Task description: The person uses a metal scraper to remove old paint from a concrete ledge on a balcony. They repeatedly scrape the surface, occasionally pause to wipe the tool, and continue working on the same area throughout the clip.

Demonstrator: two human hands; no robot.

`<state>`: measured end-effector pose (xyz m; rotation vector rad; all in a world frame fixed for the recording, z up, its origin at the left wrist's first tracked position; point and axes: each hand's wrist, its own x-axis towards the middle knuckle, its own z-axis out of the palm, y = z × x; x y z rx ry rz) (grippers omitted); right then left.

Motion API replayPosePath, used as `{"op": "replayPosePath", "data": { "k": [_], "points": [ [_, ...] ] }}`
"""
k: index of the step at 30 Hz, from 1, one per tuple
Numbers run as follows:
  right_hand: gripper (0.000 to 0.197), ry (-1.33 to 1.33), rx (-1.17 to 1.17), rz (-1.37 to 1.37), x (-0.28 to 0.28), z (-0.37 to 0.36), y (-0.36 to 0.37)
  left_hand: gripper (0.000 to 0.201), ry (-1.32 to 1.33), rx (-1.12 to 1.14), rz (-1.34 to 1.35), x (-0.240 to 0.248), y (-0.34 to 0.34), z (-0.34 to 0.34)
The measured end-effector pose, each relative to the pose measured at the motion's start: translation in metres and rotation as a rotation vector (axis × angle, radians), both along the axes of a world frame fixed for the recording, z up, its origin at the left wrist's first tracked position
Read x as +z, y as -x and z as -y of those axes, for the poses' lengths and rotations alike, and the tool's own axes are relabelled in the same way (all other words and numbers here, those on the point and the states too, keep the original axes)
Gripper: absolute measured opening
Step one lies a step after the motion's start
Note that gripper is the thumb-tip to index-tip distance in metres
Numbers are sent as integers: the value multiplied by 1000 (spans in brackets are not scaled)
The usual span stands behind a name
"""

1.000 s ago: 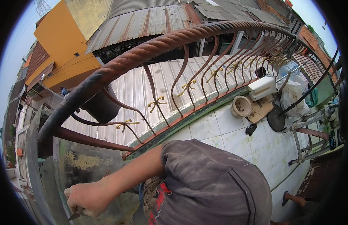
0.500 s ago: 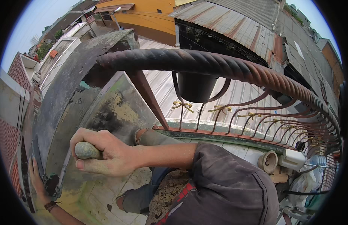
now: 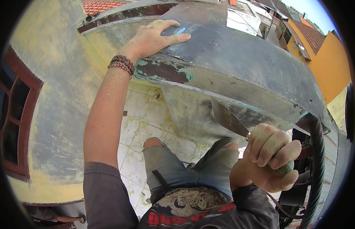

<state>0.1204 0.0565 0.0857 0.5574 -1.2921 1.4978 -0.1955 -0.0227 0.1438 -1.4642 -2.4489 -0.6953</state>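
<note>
My right hand [image 3: 271, 158] is wrapped round the handle of a scraper, whose wide, flat metal blade [image 3: 231, 121] points up and left, close to the wall's worn inner face. The handle's end is rounded and greenish-grey. Whether the blade touches the wall I cannot tell. On top of the grey wall [image 3: 254, 53], my left hand [image 3: 152, 38] rests with its fingers spread at the edge of a dark, thin rectangular sheet [image 3: 198, 44] marked with blue. Below that hand, the wall's edge shows brown and turquoise patches of peeled paint [image 3: 164, 71].
A twisted metal railing [image 3: 318, 164] curves down at the right from the wall's end. To the left stands a patchy yellow-grey wall [image 3: 61, 114] with a red-framed window [image 3: 22, 122]. Dusty white tiles [image 3: 137, 105] lie below; rooftops and an orange building [image 3: 330, 65] rise beyond.
The view has swung left, from the railing to the wall and window. My right hand still grips the scraper, whose blade now shows. My left hand now lies on the wall's top.
</note>
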Motion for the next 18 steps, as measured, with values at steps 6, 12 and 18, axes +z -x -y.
{"op": "replayPosePath", "data": {
  "k": [6, 12, 18],
  "points": [
    [39, -117, -31, -150, 14, 10, 27, 74, 15, -3, 169, 4, 0, -1],
    [40, -222, -132, -207, 7, 27, 58, 76, -12, -10, 114, 0, 0, -2],
    [38, -175, -176, -183, -1, 39, 64, 79, -16, -8, 73, -2, 2, 0]
  ]
}}
